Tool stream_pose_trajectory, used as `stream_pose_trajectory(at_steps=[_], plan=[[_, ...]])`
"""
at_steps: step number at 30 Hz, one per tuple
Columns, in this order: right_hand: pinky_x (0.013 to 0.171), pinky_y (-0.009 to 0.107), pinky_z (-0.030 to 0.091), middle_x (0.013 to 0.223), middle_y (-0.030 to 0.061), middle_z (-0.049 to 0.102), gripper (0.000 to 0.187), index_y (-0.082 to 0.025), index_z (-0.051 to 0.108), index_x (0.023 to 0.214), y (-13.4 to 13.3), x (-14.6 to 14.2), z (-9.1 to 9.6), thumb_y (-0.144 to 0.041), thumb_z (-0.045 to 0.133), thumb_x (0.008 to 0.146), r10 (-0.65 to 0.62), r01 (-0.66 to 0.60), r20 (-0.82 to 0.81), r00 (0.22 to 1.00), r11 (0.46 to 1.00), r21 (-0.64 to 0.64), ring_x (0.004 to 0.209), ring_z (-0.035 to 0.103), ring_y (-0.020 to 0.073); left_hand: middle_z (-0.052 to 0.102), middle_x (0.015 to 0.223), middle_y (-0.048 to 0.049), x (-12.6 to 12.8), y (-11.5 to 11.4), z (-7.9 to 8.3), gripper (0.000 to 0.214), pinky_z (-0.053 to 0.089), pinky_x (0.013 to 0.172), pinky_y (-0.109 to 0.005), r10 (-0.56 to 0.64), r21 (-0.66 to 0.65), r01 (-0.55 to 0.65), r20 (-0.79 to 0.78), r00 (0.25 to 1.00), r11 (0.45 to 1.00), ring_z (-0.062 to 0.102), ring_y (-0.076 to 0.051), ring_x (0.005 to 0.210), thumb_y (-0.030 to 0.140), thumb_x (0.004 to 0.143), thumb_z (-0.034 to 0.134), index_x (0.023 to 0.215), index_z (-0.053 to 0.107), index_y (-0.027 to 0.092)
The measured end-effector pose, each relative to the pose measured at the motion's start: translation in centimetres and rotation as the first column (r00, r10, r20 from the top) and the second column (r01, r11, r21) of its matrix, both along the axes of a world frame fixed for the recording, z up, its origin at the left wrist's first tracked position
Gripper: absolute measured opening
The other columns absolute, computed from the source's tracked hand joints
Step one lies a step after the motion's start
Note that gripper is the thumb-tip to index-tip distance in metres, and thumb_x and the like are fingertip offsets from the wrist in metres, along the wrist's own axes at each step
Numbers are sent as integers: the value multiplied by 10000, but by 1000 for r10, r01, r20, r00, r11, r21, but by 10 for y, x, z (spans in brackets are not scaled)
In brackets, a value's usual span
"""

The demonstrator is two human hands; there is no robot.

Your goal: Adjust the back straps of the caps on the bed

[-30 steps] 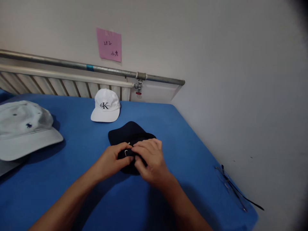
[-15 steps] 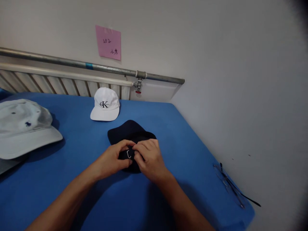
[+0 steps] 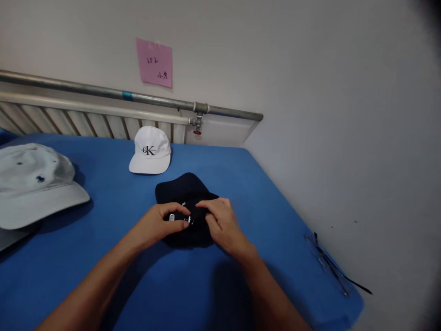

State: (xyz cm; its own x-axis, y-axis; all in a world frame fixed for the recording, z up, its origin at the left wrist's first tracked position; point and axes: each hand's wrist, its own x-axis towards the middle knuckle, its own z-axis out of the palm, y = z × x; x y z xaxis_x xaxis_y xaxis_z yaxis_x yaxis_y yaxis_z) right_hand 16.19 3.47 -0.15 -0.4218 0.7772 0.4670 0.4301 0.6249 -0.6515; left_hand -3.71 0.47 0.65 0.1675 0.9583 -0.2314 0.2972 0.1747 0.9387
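A dark navy cap (image 3: 186,186) lies on the blue surface, its brim turned away and to the left. At its near side, my left hand (image 3: 156,225) has thumb and index finger closed around the cap's back strap. A small metal buckle (image 3: 172,217) shows between those fingers, with another pale metal bit by the fingertips. Over the right part of the cap is my right hand (image 3: 225,227), index finger stretched out and thumb apart from it. Both seem to touch the cap's fabric; its other fingers are partly hidden.
Behind stands a white cap (image 3: 151,151) with black letters. A pale grey cap (image 3: 37,179) sits at the left, over a darker brim. Eyeglasses (image 3: 327,264) lie by the right edge of the blue table (image 3: 120,197). A radiator (image 3: 79,122) and pipe (image 3: 161,100) line the wall.
My right hand has drawn slightly right and its fingers have spread from the strap. The navy cap's back has shifted, and more of its buckle area shows between my hands.
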Motion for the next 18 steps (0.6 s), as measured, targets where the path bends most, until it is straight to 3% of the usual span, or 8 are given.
stream_pose_trajectory(at_steps=[2, 6, 10, 13, 15, 18], plan=[[932, 423, 434, 986, 18, 723, 476, -258, 632, 1103, 1, 3, -1, -19, 438, 740, 32, -31, 15, 999, 999, -33, 947, 613, 194, 606, 717, 20, -4, 1, 1, 310, 383, 594, -244, 37, -2, -37, 77, 996, 999, 515, -124, 626, 369, 672, 712, 916, 688, 180], [856, 363, 501, 1045, 39, 700, 465, -263, 606, 1165, 3, 5, 0, -85, 463, 760, -31, -17, -186, 982, 968, -250, 934, 644, 174, 615, 762, 25, -8, 1, 3, 314, 399, 624, -235, 59, 20, -63, 160, 985, 998, 526, -113, 661, 339, 663, 746, 933, 674, 196], [875, 377, 463, 819, 5, 720, 257, -236, 697, 981, -2, 3, 4, -151, 586, 765, 88, -74, 47, 995, 970, -234, 779, 653, 165, 616, 797, 26, -9, 1, 2, 362, 418, 652, -239, 11, 58, -20, 155, 988, 998, 544, -121, 708, 310, 669, 751, 1004, 658, 211], [857, 356, 443, 657, -42, 674, 191, -235, 711, 871, -6, -2, 6, -139, 567, 790, 134, -108, 122, 983, 974, -200, 617, 597, 125, 623, 801, 9, -9, 0, 1, 342, 432, 651, -262, -66, 88, 60, 66, 996, 994, 554, -140, 710, 309, 696, 714, 1014, 651, 198], [789, 313, 448, 641, -42, 666, 196, -231, 701, 797, -7, -3, 8, -148, 525, 825, 142, -123, 76, 987, 969, -214, 602, 580, 120, 636, 839, -9, -8, -1, 2, 294, 444, 689, -288, -103, 202, 111, -49, 993, 973, 576, -163, 760, 254, 719, 660, 1007, 658, 194], [733, 280, 437, 703, -23, 685, 213, -216, 676, 745, -7, -2, 10, -172, 496, 852, 149, -143, 14, 989, 967, -213, 665, 591, 129, 666, 964, -28, -5, -4, 6, 256, 425, 847, -352, -67, 441, 177, -254, 965, 880, 593, -203, 925, 173, 732, 600, 973, 677, 207]])
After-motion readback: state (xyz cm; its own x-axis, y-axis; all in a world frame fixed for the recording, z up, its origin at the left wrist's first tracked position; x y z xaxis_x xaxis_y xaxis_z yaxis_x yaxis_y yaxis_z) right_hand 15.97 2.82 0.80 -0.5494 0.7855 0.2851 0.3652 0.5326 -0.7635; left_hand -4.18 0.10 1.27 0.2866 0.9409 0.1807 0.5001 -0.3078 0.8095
